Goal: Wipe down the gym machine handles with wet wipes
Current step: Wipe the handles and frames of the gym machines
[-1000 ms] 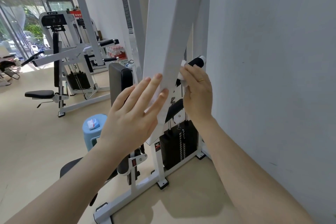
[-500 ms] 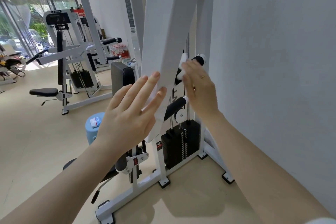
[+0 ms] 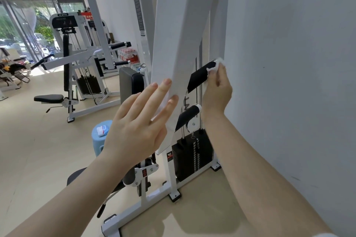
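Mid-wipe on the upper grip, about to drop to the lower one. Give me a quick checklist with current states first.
1. Wet wipe in the right hand: ok, pinched at the fingertips.
2. Wipe at the outer end of the upper handle: ok, bunched at the end cap.
3. Whole upper grip wiped: cannot tell, no wet sheen is visible.
4. Left hand bracing the white frame bar: ok, flat and open against it.
5. Lower handle free to reach: ok, nothing covers it.
6. Spare wipes pack nearby: ok, on the blue stool.
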Available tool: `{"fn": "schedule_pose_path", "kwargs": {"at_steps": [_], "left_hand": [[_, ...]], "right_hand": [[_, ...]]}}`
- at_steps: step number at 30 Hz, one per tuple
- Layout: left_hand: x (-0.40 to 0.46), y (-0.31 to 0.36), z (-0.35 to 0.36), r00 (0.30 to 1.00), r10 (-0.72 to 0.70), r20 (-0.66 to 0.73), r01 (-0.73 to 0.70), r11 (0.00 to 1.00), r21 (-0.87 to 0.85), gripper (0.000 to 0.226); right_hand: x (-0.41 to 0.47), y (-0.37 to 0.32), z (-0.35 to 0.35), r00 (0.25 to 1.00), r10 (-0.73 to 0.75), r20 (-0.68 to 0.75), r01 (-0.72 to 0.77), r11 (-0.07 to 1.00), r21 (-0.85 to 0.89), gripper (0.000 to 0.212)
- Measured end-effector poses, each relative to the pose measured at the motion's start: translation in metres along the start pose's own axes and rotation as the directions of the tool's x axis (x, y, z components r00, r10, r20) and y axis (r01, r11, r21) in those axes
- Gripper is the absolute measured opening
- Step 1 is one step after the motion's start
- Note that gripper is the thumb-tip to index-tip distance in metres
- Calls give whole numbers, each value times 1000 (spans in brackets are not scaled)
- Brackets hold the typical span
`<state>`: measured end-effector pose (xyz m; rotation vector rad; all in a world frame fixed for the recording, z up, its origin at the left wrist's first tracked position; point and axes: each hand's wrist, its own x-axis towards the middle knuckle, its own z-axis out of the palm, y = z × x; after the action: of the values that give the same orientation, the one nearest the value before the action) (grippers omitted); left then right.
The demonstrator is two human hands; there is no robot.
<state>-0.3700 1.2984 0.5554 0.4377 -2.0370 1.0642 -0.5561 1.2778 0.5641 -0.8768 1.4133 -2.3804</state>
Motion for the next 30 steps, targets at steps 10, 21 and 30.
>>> {"fn": "schedule_pose_path", "kwargs": {"at_steps": [10,21,30], "left_hand": [[0,-6,2,1000,4,-8,-4,1000,17,44],[0,-2,0,1000,-1,-13,2,1000,14,44],[-2,1,0,1000,0,16,0,1000,-22,45]], "right_hand": [[-12,-8,0,770,514,378,-633,538,557,16],[-24,-12,-18,643,561,521,-766,494,412,24],[-41,3,-34,988,92,125,-93,996,2,26]]}}
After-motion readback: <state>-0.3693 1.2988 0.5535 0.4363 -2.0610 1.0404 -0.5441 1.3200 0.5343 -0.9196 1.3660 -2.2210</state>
